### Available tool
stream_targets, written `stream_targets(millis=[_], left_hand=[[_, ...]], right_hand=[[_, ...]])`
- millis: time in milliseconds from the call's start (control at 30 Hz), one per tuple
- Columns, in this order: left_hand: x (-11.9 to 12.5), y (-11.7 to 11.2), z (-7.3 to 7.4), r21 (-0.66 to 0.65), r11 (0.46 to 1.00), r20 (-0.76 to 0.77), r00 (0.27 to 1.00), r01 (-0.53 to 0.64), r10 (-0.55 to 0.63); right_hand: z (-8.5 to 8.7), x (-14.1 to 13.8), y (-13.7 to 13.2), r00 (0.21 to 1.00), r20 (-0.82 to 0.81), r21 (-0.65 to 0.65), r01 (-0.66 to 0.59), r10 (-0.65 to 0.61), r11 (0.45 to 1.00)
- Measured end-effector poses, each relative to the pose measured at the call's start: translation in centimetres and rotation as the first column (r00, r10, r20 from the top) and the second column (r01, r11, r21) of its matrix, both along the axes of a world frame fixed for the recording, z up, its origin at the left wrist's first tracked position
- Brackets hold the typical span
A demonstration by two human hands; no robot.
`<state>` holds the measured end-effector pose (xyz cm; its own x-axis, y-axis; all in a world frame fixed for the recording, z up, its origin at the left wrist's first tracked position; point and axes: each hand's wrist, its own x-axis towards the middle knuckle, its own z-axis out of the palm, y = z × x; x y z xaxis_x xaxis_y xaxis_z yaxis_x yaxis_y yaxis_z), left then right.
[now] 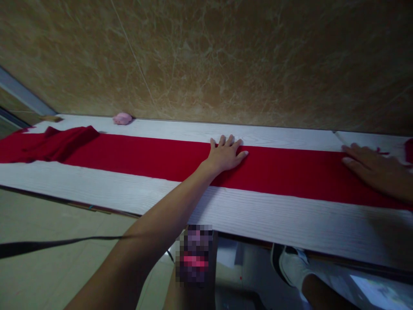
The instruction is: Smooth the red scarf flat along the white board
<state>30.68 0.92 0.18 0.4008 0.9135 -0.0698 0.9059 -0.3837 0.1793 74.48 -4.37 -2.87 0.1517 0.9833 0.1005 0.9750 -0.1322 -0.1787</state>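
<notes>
My left hand (225, 156) lies spread open on the long red fabric strip (145, 155); my right hand (371, 165), fingers extended, lies over it farther right, neither gripping anything. The strip runs along the white wood-grain board (274, 214), bunched at left.

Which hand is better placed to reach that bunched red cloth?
Probably the left hand: it lies on the flat red strip, nearer the bunched cloth. The right hand is farther away.
</notes>
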Motion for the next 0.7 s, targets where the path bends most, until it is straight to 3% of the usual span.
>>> stream_targets(millis=[100,233,400,567,700], left_hand=[[0.0,-0.1,0.1,-0.001,1.0,-0.008,1.0,0.006,-0.006],[0.2,-0.1,0.2,0.005,1.0,-0.012,1.0,0.009,-0.009],[0.1,-0.1,0.1,0.004,1.0,-0.01,1.0,0.005,-0.005],[0.1,-0.1,0.2,0.002,1.0,-0.017,1.0,0.01,-0.009],[0.1,-0.2,0.2,0.003,1.0,-0.015,1.0,-0.002,0.002]], right_hand=[[0.1,-0.4,0.3,0.998,-0.006,-0.03,-0.06,0.06,0.998],[0.8,-1.3,0.5,0.996,0.023,0.057,-0.083,0.082,0.995],[0.2,-1.8,0.7,0.983,-0.002,-0.066,-0.183,0.184,0.981],[0.6,-2.7,0.9,0.977,0.06,0.069,-0.207,0.203,0.976],[1.0,-5.1,0.7,0.969,0.046,-0.076,-0.238,0.242,0.968]])
